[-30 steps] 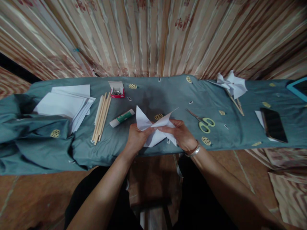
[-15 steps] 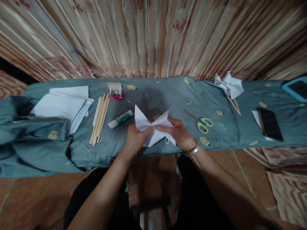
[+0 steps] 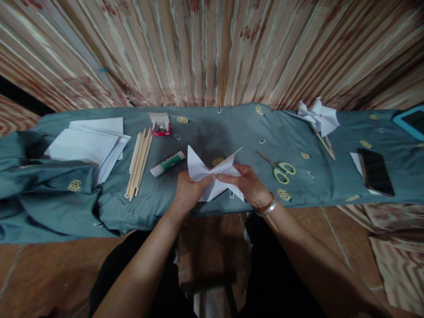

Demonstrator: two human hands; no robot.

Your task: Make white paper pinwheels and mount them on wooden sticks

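A white paper pinwheel (image 3: 212, 192), its corners drawn in toward the middle, is held between my two hands over the near edge of the table. My left hand (image 3: 189, 189) grips its left side, thumb pressed at the centre. From the other side, my right hand (image 3: 251, 183) pinches it with the thumb meeting the left one at the middle. The fingers beneath the paper are partly hidden. Left of the pinwheel lies a glue stick (image 3: 167, 164). A pair of scissors (image 3: 277, 167) with green handles rests to the right of my right hand.
On the left are white paper sheets (image 3: 82, 145), several wooden sticks (image 3: 140, 163) and a red box of pins (image 3: 160, 125). Finished pinwheels (image 3: 320, 116) on sticks lie at the back right, near a phone (image 3: 376, 172) and a blue-framed device (image 3: 410, 123). A striped curtain (image 3: 198, 53) hangs behind.
Both hands keep the same hold on the paper pinwheel, thumbs at its centre. The whole view has shifted very slightly; nothing on the table has moved.
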